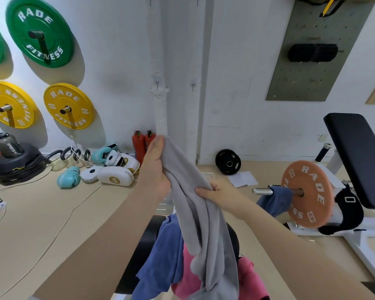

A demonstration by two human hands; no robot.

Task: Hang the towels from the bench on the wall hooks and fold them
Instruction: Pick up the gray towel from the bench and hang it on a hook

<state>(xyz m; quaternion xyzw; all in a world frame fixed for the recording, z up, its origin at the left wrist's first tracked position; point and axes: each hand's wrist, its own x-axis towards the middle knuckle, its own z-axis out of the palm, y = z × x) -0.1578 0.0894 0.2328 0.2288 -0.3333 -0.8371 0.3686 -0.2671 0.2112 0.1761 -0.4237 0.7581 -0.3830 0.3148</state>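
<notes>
Both hands, the left hand point(155, 169) and the right hand point(214, 191), grip the grey towel point(195, 213) with curled fingers, lifting it above the bench point(139, 252), and next it likely must reach the wall hook point(157, 84) above.

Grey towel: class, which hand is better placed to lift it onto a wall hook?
Probably left. The left hand grips the grey towel at its top end, below the hook; the right hand holds lower.

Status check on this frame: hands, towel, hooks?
Both hands, left and right, grip grey towel, lifted off bench. Wall hooks bare. Nothing in the way.
</notes>
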